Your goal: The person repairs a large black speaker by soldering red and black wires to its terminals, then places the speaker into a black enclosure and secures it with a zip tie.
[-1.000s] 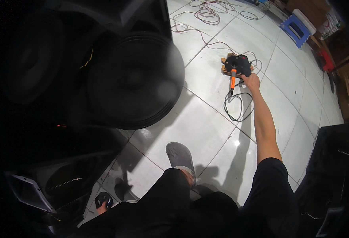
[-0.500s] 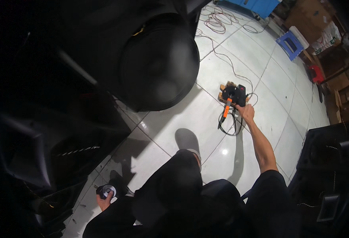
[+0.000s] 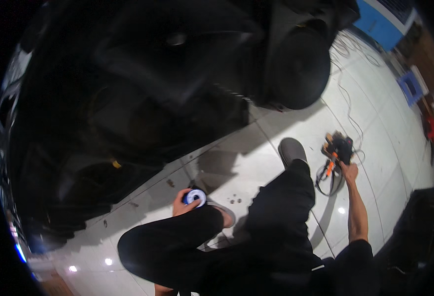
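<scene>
My left hand (image 3: 181,203) is closed around a small blue and white spool (image 3: 196,198) with a dark hole at its middle, held beside my sandalled foot. On the right, at the end of my outstretched arm, my right hand (image 3: 349,171) grips the near edge of a dark soldering iron stand (image 3: 343,144) with wooden blocks at its side. A soldering iron (image 3: 332,164) with an orange handle leans on the stand. Its black cable (image 3: 320,186) loops next to it. Blur hides just how the right fingers sit.
Large black speaker cabinets (image 3: 177,54) fill the left and top, with a big round speaker (image 3: 301,69) at their end. Thin wires (image 3: 348,93) trail over the white tiled floor (image 3: 375,123). Farther right are a blue stool (image 3: 411,88) and a blue box (image 3: 377,22).
The view has swung left, so everything appears farther right and more cabinets show. The spool now shows its blue and white face. My right hand stays at the soldering iron stand.
</scene>
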The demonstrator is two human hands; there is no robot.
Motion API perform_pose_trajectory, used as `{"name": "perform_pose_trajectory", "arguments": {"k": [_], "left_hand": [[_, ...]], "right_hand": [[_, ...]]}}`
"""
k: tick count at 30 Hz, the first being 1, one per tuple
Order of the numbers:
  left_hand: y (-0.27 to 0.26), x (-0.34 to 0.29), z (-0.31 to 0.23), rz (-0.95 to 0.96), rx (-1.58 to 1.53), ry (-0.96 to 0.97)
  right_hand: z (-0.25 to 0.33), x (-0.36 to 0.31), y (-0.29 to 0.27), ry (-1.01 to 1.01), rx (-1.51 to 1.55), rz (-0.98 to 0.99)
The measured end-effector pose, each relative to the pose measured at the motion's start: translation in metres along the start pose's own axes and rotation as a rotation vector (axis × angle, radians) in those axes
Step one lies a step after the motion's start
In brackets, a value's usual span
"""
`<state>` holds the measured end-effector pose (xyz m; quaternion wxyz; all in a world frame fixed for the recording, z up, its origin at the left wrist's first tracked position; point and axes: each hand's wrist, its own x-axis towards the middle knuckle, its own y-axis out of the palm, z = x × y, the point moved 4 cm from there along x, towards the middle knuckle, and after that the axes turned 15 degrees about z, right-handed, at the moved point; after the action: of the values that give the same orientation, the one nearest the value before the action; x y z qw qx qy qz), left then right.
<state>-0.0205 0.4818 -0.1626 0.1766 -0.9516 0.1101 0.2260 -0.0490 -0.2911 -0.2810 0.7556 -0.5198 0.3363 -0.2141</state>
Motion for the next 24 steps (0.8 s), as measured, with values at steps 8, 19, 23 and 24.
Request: {"name": "perform_pose_trajectory", "arguments": {"k": [8,19,23,24], "left_hand": [[0.012,0.003,-0.007,0.123,-0.102,0.05],[0.013,0.001,0.029,0.179,-0.009,0.098],[0.025,0.007,0.028,0.254,-0.073,0.066],[0.019,0.006,0.037,0.235,-0.106,0.065]], "right_hand": [[0.028,-0.098,0.021,-0.205,0.015,0.077],[0.065,-0.166,0.065,-0.319,0.076,0.086],[-0.001,-0.137,0.09,-0.489,-0.153,-0.222],[0.01,-0.138,0.093,-0.511,-0.139,-0.203]]}}
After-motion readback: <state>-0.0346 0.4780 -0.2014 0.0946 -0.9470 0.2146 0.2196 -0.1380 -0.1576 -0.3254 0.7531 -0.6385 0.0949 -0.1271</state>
